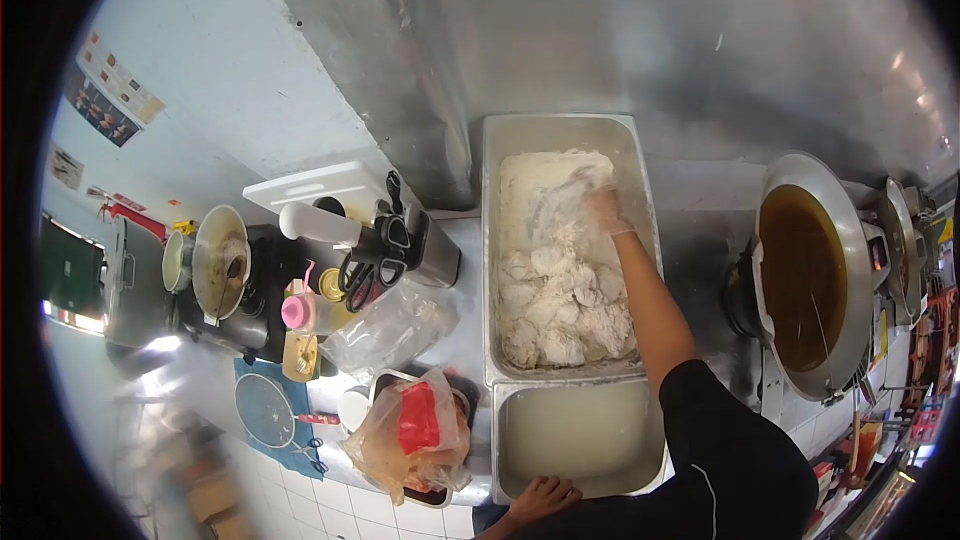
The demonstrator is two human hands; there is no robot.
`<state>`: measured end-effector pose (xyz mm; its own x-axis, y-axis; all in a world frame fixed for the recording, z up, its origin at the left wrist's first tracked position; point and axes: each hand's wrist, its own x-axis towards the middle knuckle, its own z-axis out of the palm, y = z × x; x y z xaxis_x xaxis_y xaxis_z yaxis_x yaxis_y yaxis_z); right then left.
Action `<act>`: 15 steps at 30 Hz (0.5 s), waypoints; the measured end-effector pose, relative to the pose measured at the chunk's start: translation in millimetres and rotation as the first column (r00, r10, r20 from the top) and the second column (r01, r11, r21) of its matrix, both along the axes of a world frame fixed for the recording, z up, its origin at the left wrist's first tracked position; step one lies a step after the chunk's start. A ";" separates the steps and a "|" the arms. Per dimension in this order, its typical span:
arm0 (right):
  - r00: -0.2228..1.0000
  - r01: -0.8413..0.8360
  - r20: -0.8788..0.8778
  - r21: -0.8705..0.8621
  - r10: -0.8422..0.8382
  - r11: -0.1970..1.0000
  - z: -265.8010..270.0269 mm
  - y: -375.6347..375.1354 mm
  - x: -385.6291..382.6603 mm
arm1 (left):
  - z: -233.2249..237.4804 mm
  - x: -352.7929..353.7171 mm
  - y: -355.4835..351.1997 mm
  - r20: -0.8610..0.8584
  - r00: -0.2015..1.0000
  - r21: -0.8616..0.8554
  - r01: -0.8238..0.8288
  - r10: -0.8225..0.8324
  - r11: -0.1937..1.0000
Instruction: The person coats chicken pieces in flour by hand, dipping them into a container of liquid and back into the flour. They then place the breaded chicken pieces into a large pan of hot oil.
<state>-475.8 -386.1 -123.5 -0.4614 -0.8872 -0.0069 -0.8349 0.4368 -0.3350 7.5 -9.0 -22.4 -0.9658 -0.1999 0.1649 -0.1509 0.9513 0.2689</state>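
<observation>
My right hand (602, 208), in a clear plastic glove, reaches into the flour at the far end of a long metal tray (642, 180). Motion blurs its fingers, so I cannot make out what they hold. White flour (530, 172) fills the far part of this tray. Several flour-coated chicken pieces (560, 300) are heaped in its near half. Directly in front stands a smaller metal tray (656, 440) of cloudy whitish liquid (570, 430). My bare left hand (545, 500) is at its near rim, fingers curled over the edge.
A large wok (860, 310) of brown oil stands on the right. On the left are a container of scissors and utensils (430, 250), a clear plastic bag (395, 330), a bagged tray of food (410, 440), a pink-topped bottle (296, 312) and a pan on a stove (222, 260).
</observation>
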 end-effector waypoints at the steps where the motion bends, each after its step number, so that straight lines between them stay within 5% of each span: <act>1: 0.967 0.126 -0.218 -0.036 -0.131 0.991 -17.0 -10.4 -12.3 | 0.2 0.2 0.6 -0.013 1.000 -0.020 0.002 -0.002 1.000; 2: 0.835 0.121 -0.507 -0.211 -0.214 0.970 -57.5 -20.4 -29.3 | 1.1 0.9 1.5 -0.004 1.000 -0.043 0.007 -0.007 0.999; 4: 0.886 0.276 -0.343 -0.154 -0.313 0.949 -63.1 -54.1 -26.2 | -3.1 2.3 0.2 0.010 1.000 -0.098 0.020 -0.019 0.995; 5: 0.942 0.256 -0.156 -0.241 -0.298 0.936 -58.2 -64.1 -21.3 | -16.6 6.9 11.3 0.111 0.992 0.155 0.035 -0.053 0.987; 7: 0.971 0.192 0.219 -0.465 -0.099 0.864 -31.5 -86.1 2.1 | -45.7 22.8 40.6 0.270 0.945 0.624 -0.025 -0.185 0.781; 9: 0.863 0.096 0.437 -0.634 0.253 0.767 -43.6 -120.7 18.2 | -21.7 12.8 17.5 0.141 0.989 0.156 0.020 -0.042 0.988; 10: 0.857 -0.046 0.407 -0.550 0.316 0.834 -26.0 -114.4 38.0 | -9.0 5.7 6.7 0.050 0.999 -0.100 0.010 -0.005 0.995; 13: 0.846 -0.271 0.379 -0.301 0.375 0.914 -4.0 -122.1 83.5 | -4.0 2.6 0.3 0.013 1.000 -0.117 0.000 0.002 0.993; 15: 0.783 -0.492 0.330 -0.188 0.526 0.850 -14.9 -116.3 90.7 | 2.4 0.4 2.5 -0.006 0.999 -0.013 -0.031 0.031 0.999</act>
